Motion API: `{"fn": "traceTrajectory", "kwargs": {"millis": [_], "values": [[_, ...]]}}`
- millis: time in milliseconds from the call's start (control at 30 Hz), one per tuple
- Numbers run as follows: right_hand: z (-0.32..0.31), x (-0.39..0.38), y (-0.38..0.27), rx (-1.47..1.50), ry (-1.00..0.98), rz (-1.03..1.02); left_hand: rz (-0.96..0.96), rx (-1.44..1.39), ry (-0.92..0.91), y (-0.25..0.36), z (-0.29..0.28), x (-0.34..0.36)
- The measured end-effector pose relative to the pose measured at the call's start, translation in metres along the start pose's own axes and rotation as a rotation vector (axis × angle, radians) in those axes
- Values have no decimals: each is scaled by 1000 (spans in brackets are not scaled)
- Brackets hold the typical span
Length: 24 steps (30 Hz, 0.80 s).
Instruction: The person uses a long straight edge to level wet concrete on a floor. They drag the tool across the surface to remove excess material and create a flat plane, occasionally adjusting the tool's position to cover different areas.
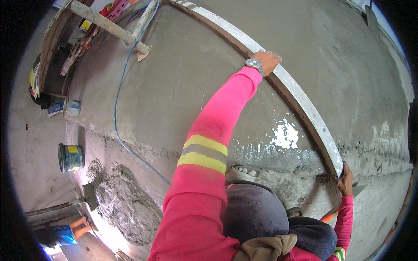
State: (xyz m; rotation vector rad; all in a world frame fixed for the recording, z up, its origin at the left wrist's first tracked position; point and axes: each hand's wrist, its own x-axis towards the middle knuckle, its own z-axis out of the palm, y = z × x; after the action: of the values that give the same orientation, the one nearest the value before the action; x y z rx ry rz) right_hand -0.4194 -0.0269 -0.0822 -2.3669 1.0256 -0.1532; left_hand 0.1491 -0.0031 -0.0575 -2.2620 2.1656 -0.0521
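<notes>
The left hand (267,61) is closed over the upper part of a long straightedge board (300,104), its grip wrapped on the board's edge, with a wristwatch (254,64) just below on the wrist. The right hand (345,180) grips the same board at its lower end, fingers curled around it. The board is pale, smeared with grey, and lies flat against a plastered wall (183,82) — it runs in a long bent line from the top of the view down to the right hand.

Both arms wear bright pink sleeves (217,113); the left one carries a yellow and grey reflective band (203,153). The wall surface beside the board is wet grey render, and a shiny wet patch (285,135) sits just left of the board near its lower half. An orange tool handle (328,216) shows just under the right forearm, its head hidden.

Further out, a thin blue cable (119,87) hangs down across the wall. At the wall's foot lies a heap of grey mortar (126,204) with a shovel (87,198) resting against it. A small paint tin (71,157) stands on the floor to the left, well apart from the hands. At the upper left — a scaffold pipe (109,24) leans toward the wall.
</notes>
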Motion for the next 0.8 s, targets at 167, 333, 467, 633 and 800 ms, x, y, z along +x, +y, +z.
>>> {"fn": "traceTrajectory", "kwargs": {"millis": [167, 333, 467, 633, 800], "values": [[-10, 3, -29, 8, -152, 215, 24, -4, 57, 0, 8, -14], [-3, -15, -1, -41, -72, 137, 55, -32, 68, 10, 6, -25], [-8, -20, -15, -80, -113, 207, 46, -42, -14, 15, 3, -35], [-7, -66, 41, -138, -12, 73, 209, 4, -100, 33, -1, -44], [-12, -27, 1, -89, -116, 182, 171, 13, 12, 3, 8, -40]]}}
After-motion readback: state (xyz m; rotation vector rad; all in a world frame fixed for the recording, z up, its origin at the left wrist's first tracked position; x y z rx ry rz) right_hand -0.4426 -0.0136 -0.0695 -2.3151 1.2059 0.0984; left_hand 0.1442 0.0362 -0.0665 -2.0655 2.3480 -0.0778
